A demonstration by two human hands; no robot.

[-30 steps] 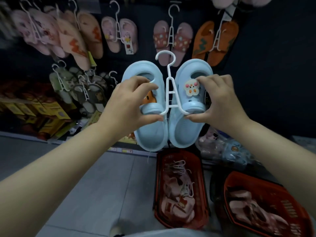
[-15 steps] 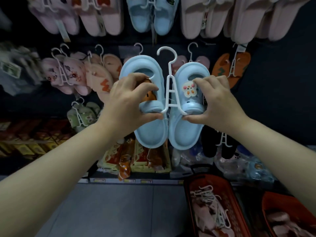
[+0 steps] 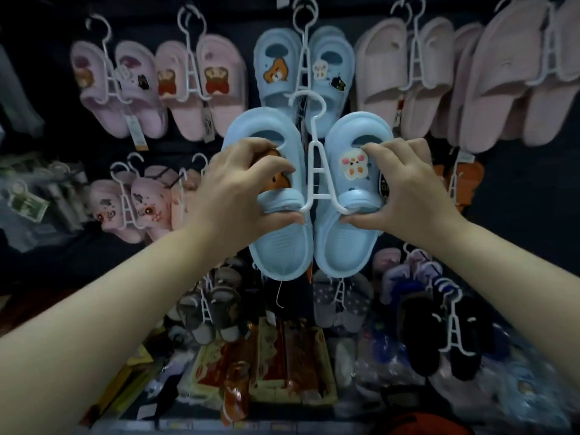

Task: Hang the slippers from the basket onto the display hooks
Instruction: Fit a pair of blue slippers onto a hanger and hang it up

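Note:
I hold a pair of light blue slippers (image 3: 284, 249) clipped on a white plastic hanger (image 3: 317, 158) up in front of the display wall. My left hand (image 3: 238, 189) grips the strap of the left slipper. My right hand (image 3: 398, 193) grips the strap of the right slipper, which carries a white animal charm. The hanger's hook (image 3: 309, 100) sits just below a matching light blue pair (image 3: 329, 67) that hangs on the wall. Only a red sliver of the basket (image 3: 420, 423) shows at the bottom edge.
Pink slippers (image 3: 188, 89) hang in a row at upper left, and plain pink pairs (image 3: 439, 80) at upper right. More pairs hang lower: pink (image 3: 131, 205), grey (image 3: 210, 312), black (image 3: 439, 334). Packaged goods (image 3: 282, 362) lie on the shelf below.
Both hands have raised the blue pair toward the upper row of hanging slippers. My view has tilted up, so the floor and the red baskets have dropped out of sight.

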